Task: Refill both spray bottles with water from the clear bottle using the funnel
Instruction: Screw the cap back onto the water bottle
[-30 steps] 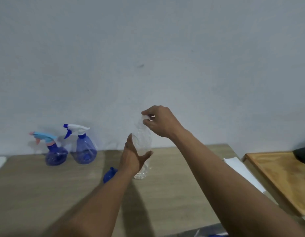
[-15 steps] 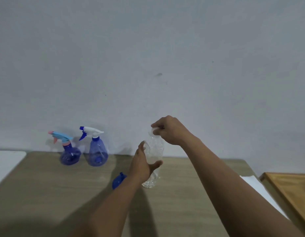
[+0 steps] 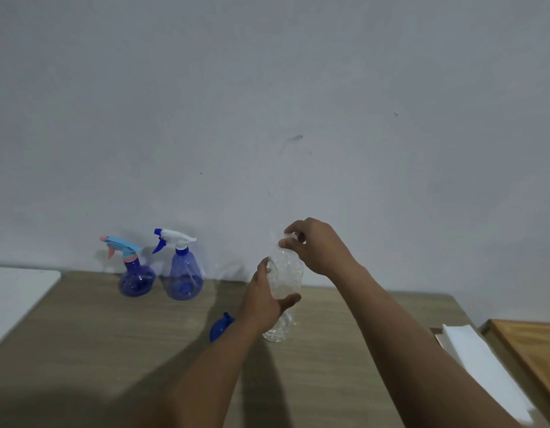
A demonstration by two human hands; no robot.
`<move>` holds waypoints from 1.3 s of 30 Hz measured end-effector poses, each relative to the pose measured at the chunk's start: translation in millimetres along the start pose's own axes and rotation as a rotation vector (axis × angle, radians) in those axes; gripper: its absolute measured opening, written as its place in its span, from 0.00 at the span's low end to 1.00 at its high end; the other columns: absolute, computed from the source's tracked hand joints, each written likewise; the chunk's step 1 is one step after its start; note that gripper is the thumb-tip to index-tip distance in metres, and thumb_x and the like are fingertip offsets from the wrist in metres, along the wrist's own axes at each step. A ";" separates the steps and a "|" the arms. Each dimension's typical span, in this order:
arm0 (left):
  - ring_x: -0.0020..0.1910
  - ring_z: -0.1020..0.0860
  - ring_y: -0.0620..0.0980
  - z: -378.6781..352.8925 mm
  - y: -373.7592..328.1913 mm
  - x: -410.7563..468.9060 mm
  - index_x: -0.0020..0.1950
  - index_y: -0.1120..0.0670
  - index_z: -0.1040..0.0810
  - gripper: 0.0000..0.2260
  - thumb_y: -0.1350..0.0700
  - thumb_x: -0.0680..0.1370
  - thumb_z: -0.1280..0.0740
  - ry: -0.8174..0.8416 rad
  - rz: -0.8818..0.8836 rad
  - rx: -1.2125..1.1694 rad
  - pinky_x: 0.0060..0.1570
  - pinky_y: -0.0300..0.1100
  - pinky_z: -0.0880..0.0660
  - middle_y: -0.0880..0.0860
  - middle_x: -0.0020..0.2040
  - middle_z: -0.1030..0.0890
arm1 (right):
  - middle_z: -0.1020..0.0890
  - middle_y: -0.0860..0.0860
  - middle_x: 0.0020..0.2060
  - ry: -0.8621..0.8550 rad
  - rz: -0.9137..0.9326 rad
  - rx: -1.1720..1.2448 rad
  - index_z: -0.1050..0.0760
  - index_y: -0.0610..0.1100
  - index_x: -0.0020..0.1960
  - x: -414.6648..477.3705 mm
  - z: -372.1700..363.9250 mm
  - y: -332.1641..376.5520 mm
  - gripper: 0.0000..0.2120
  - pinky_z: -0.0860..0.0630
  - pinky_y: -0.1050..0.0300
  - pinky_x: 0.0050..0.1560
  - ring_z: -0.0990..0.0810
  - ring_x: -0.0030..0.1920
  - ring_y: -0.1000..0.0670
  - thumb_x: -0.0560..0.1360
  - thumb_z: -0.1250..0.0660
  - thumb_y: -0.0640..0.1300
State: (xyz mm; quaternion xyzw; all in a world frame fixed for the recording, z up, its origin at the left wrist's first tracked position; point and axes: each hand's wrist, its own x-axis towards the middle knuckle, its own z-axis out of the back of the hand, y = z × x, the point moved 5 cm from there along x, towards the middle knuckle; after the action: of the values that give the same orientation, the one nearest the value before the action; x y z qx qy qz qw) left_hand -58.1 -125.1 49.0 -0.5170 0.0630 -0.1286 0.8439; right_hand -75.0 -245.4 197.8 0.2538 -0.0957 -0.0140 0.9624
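A clear bottle stands upright on the wooden table near its middle. My left hand wraps the bottle's body. My right hand pinches the white cap at its top. Two blue spray bottles stand by the wall at the back left: a round one with a light blue and pink trigger head, and a taller one with a white and blue head. A blue funnel lies on the table, partly hidden behind my left forearm.
A grey wall rises right behind the table. A white surface adjoins the table at the left. At the right lie a white sheet and a wooden board.
The camera view has drifted, so everything sits further right and lower in frame. Both hands stay on the clear bottle, the right one still at the cap.
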 end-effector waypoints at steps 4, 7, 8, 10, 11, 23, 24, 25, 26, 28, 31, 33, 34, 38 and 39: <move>0.75 0.35 0.50 -0.5 0.5 0.3 0.80 0.48 0.48 0.50 0.41 0.67 0.21 0.014 -0.001 -0.005 0.71 0.45 0.34 0.50 0.77 0.35 | 0.23 0.53 0.46 0.028 -0.032 -0.039 0.20 0.43 0.62 2.5 3.4 1.0 0.17 0.30 0.58 0.49 0.24 0.49 0.51 0.78 0.30 0.51; 0.75 0.34 0.50 -2.5 0.0 -0.4 0.80 0.48 0.48 0.51 0.40 0.67 0.21 0.018 -0.002 0.000 0.71 0.44 0.34 0.49 0.77 0.35 | 0.18 0.49 0.55 0.050 -0.028 -0.057 0.20 0.42 0.63 3.2 5.9 0.7 0.14 0.29 0.58 0.52 0.21 0.57 0.48 0.79 0.31 0.45; 0.75 0.34 0.50 -2.6 -0.1 -0.4 0.80 0.48 0.48 0.51 0.40 0.67 0.21 0.016 -0.003 0.001 0.70 0.43 0.34 0.49 0.77 0.35 | 0.18 0.48 0.58 0.062 -0.020 -0.062 0.20 0.43 0.64 3.1 6.3 1.0 0.14 0.28 0.58 0.54 0.21 0.59 0.48 0.79 0.32 0.43; 0.75 0.35 0.50 -2.1 0.2 -0.6 0.80 0.48 0.48 0.51 0.40 0.67 0.21 0.018 -0.002 -0.004 0.70 0.43 0.35 0.49 0.77 0.35 | 0.19 0.49 0.61 0.098 -0.007 -0.042 0.21 0.44 0.65 3.6 5.6 0.3 0.15 0.28 0.59 0.57 0.22 0.62 0.49 0.79 0.33 0.41; 0.75 0.35 0.50 -1.5 0.5 -0.6 0.80 0.48 0.49 0.51 0.41 0.67 0.21 0.021 0.001 -0.010 0.71 0.43 0.35 0.49 0.77 0.35 | 0.20 0.50 0.62 0.115 -0.006 -0.026 0.21 0.46 0.66 4.2 5.4 -0.7 0.15 0.29 0.60 0.57 0.22 0.62 0.49 0.79 0.33 0.41; 0.74 0.34 0.50 0.1 1.6 -1.0 0.79 0.46 0.48 0.51 0.42 0.66 0.20 0.024 0.009 -0.041 0.71 0.47 0.33 0.49 0.77 0.34 | 0.24 0.52 0.55 0.022 0.038 -0.044 0.27 0.46 0.56 -3.3 -5.1 -7.9 0.15 0.26 0.55 0.50 0.23 0.52 0.50 0.80 0.34 0.58; 0.74 0.34 0.51 1.0 1.7 -0.9 0.79 0.45 0.47 0.50 0.42 0.66 0.20 0.022 0.010 -0.045 0.71 0.48 0.32 0.49 0.77 0.34 | 0.25 0.52 0.59 0.006 0.040 -0.002 0.27 0.46 0.59 -5.2 -7.9 -9.4 0.16 0.27 0.55 0.52 0.23 0.55 0.50 0.80 0.35 0.58; 0.75 0.34 0.51 1.6 1.5 -0.9 0.79 0.45 0.47 0.50 0.42 0.66 0.20 0.024 0.012 -0.049 0.71 0.49 0.32 0.49 0.77 0.34 | 0.25 0.53 0.62 0.000 0.041 0.062 0.26 0.47 0.62 -7.3 -11.2 -11.9 0.17 0.28 0.56 0.54 0.23 0.59 0.51 0.81 0.36 0.57; 0.75 0.34 0.51 1.5 0.7 -1.0 0.79 0.45 0.48 0.51 0.42 0.66 0.20 0.031 0.014 -0.052 0.71 0.48 0.32 0.49 0.77 0.35 | 0.24 0.54 0.65 0.003 0.032 0.138 0.26 0.49 0.65 -9.7 -14.9 -15.2 0.16 0.28 0.57 0.56 0.23 0.61 0.51 0.81 0.37 0.57; 0.75 0.35 0.50 0.7 -0.4 -1.2 0.79 0.45 0.48 0.51 0.42 0.66 0.20 0.041 0.013 -0.054 0.71 0.47 0.33 0.49 0.77 0.35 | 0.22 0.56 0.65 0.013 -0.016 0.278 0.26 0.53 0.66 -13.5 -22.5 -21.7 0.14 0.26 0.56 0.56 0.21 0.63 0.52 0.82 0.37 0.55; 0.76 0.36 0.50 -1.4 0.0 -1.7 0.80 0.45 0.49 0.51 0.42 0.66 0.20 0.037 0.007 -0.046 0.71 0.46 0.33 0.49 0.78 0.36 | 0.18 0.54 0.58 -0.029 -0.070 0.372 0.25 0.52 0.61 -13.0 -26.2 -25.3 0.10 0.23 0.54 0.53 0.17 0.55 0.49 0.81 0.35 0.53; 0.76 0.36 0.50 -1.4 0.9 -1.4 0.80 0.45 0.49 0.51 0.42 0.66 0.20 0.036 0.011 -0.038 0.72 0.47 0.33 0.49 0.78 0.36 | 0.18 0.53 0.53 -0.064 -0.101 0.420 0.26 0.50 0.58 -13.9 -27.3 -23.2 0.10 0.22 0.58 0.46 0.16 0.49 0.51 0.80 0.33 0.53; 0.76 0.36 0.50 -1.4 0.7 -1.1 0.80 0.45 0.49 0.52 0.41 0.66 0.20 0.040 0.013 -0.034 0.72 0.47 0.33 0.49 0.78 0.36 | 0.18 0.55 0.50 -0.086 -0.117 0.438 0.26 0.49 0.57 -15.0 -28.1 -22.1 0.11 0.24 0.61 0.41 0.17 0.46 0.53 0.79 0.32 0.54; 0.75 0.35 0.50 -1.7 -0.2 -2.5 0.80 0.46 0.49 0.52 0.43 0.66 0.19 0.046 0.019 -0.035 0.71 0.44 0.33 0.49 0.78 0.35 | 0.20 0.59 0.47 -0.168 -0.135 0.485 0.30 0.49 0.52 -20.8 -31.8 -22.9 0.15 0.25 0.61 0.42 0.19 0.48 0.53 0.76 0.28 0.56; 0.75 0.35 0.49 -1.4 0.2 -2.7 0.80 0.46 0.49 0.52 0.43 0.66 0.19 0.039 0.021 -0.041 0.71 0.44 0.33 0.49 0.77 0.35 | 0.19 0.59 0.49 -0.155 -0.116 0.499 0.29 0.51 0.54 -21.1 -34.2 -23.8 0.14 0.24 0.60 0.46 0.19 0.51 0.54 0.76 0.28 0.56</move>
State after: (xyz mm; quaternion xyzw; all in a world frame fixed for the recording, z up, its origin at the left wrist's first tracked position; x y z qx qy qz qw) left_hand -61.0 -125.5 48.1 -0.5310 0.0872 -0.1286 0.8330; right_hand -88.6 -247.9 153.2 0.4862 -0.1550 -0.0644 0.8576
